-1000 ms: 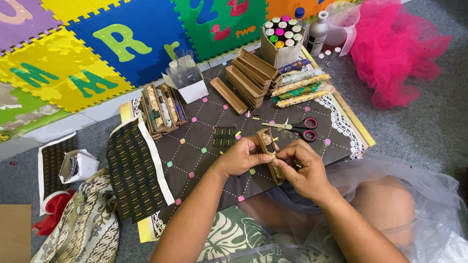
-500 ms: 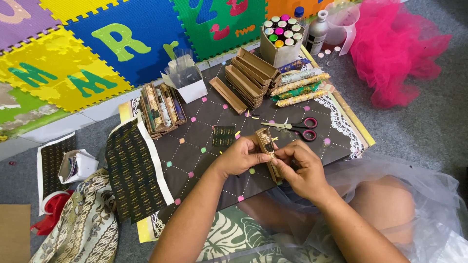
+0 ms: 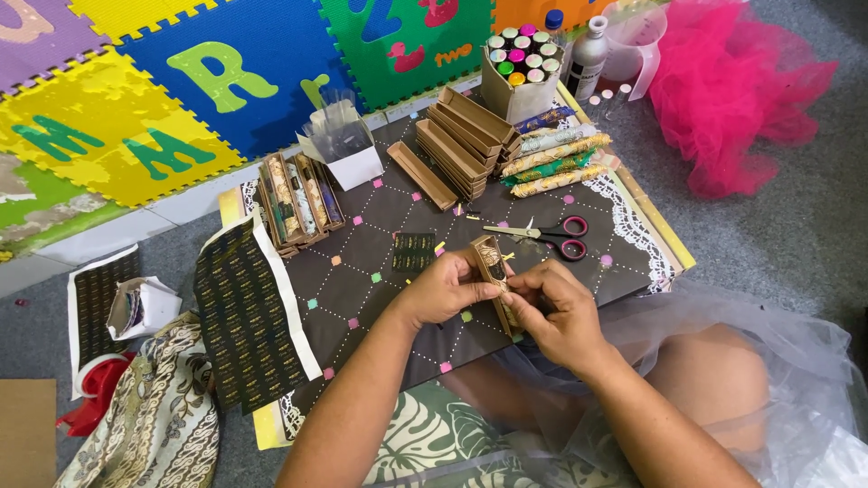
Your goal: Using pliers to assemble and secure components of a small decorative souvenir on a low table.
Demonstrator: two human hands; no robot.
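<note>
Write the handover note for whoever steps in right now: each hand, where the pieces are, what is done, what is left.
Left hand: grips the narrow brown box from its left side.
Right hand: pinches the same box at its near part.
Scissors lie just beyond the hands on the dark dotted board.
Done, by the look of it: three filled boxes stand at the board's left corner.
Left: a stack of empty boxes and wrapped rolls at the far edge.

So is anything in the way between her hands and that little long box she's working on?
Nothing visible: the left hand and right hand both already hold the narrow brown box. The scissors lie apart, farther back on the board.
</note>
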